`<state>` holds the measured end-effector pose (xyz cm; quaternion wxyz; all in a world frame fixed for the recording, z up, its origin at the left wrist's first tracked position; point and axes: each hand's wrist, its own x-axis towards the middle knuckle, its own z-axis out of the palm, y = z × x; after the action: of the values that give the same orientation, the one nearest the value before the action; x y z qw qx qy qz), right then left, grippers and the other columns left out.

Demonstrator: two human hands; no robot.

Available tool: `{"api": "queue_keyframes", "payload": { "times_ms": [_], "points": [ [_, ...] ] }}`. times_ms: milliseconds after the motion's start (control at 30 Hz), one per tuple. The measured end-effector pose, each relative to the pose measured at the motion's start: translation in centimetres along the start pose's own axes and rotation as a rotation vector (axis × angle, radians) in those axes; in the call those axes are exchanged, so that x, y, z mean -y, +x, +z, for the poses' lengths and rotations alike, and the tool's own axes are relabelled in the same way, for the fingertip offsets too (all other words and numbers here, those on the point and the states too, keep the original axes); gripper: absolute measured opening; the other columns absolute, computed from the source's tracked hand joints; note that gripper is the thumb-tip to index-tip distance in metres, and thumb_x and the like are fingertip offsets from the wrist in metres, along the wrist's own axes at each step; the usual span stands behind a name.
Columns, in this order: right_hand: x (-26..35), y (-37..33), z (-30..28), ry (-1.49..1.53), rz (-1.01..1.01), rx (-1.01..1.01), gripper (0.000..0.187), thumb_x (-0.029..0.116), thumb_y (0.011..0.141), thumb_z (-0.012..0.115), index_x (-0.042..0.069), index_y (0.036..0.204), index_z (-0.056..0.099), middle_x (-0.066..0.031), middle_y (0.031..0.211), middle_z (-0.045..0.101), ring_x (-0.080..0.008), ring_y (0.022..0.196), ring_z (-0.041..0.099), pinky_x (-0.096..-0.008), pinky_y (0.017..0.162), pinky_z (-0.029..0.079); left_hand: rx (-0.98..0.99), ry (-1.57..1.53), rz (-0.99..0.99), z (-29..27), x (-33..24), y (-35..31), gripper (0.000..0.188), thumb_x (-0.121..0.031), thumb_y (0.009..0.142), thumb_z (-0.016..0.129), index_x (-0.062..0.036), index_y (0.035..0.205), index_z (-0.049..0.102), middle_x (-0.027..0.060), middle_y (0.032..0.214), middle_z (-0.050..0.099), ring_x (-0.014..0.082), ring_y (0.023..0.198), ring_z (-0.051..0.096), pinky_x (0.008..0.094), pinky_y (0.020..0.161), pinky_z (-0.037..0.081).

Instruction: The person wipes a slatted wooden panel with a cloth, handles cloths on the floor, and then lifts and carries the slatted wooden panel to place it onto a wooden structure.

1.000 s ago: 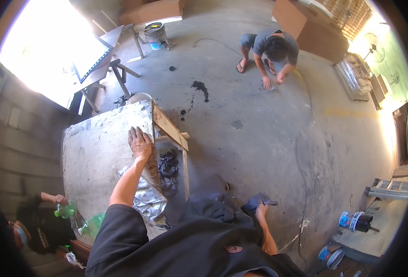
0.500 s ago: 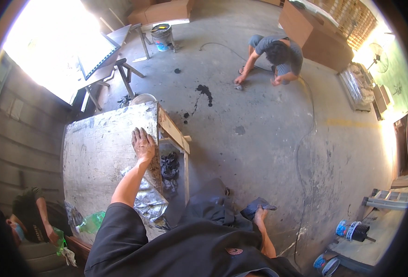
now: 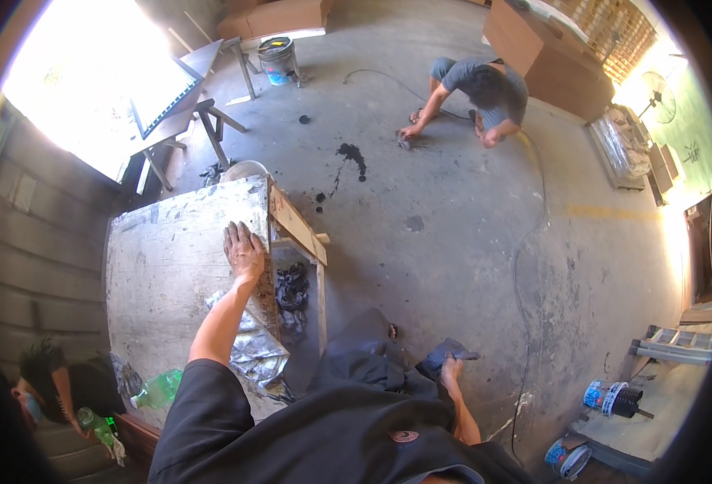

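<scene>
My left hand [image 3: 245, 252] lies flat near the right edge of a worn, paint-stained white table [image 3: 170, 250], its smudged fingers stretched out and nothing in them. Low at my side, my right hand [image 3: 452, 371] is closed around a dark grey rag [image 3: 445, 353] that bunches up above the fingers. A stained grey-white cloth [image 3: 258, 351] hangs over the table's edge below my left forearm. Nearer me, a clear green plastic bottle [image 3: 158, 389] lies on the tabletop, partly behind my sleeve.
A crouching person [image 3: 485, 89] holds a rag [image 3: 404, 144] to the floor near black spills [image 3: 354, 159]. Another person [image 3: 49, 379] at lower left holds a green bottle [image 3: 94, 421]. A cable [image 3: 517, 274] crosses the floor. A bucket [image 3: 278, 60] stands far back; black rags [image 3: 291, 294] lie beside the table.
The crouching person's hand and rag have slid left across the floor. The person at lower left has shifted, bringing the bottle more into sight. My hands hold their places; the view has shifted slightly.
</scene>
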<state>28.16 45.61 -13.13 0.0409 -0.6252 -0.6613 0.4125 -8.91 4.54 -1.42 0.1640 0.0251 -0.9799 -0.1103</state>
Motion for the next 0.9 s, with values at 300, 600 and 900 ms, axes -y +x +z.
{"api": "queue_keyframes", "payload": {
  "times_ms": [300, 600, 900],
  "points": [
    [-0.4, 0.6, -0.1, 0.047, 0.002, 0.089, 0.037, 0.023, 0.077, 0.059, -0.010, 0.093, 0.059, -0.0224, 0.090, 0.062, -0.0305, 0.084, 0.059, -0.0395, 0.077, 0.044, -0.023, 0.041, 0.046, 1.0, 0.4, 0.1, 0.048, -0.024, 0.088, 0.042, 0.0027, 0.128, 0.043, 0.0262, 0.135, 0.037, 0.0411, 0.127, 0.031, 0.0456, 0.106, 0.024],
    [-4.0, 3.2, 1.8, 0.025, 0.011, 0.043, 0.043, 0.030, 0.074, 0.060, -0.008, 0.091, 0.060, -0.0280, 0.091, 0.061, -0.0388, 0.088, 0.059, -0.0440, 0.079, 0.043, 0.040, 0.030, 0.038, 0.3, 0.3, 0.2, 0.047, -0.025, 0.090, 0.038, 0.0041, 0.128, 0.043, 0.0270, 0.134, 0.037, 0.0397, 0.127, 0.032, 0.0434, 0.107, 0.023],
    [-4.0, 2.6, 1.6, 0.099, -0.060, 0.032, 0.035, 0.025, 0.077, 0.059, -0.007, 0.091, 0.061, -0.0243, 0.087, 0.063, -0.0355, 0.085, 0.061, -0.0414, 0.076, 0.045, 0.012, 0.039, 0.063, 0.6, 0.8, 0.2, 0.047, -0.024, 0.090, 0.039, 0.0046, 0.128, 0.043, 0.0269, 0.134, 0.038, 0.0397, 0.127, 0.032, 0.0427, 0.107, 0.023]
  ]
}}
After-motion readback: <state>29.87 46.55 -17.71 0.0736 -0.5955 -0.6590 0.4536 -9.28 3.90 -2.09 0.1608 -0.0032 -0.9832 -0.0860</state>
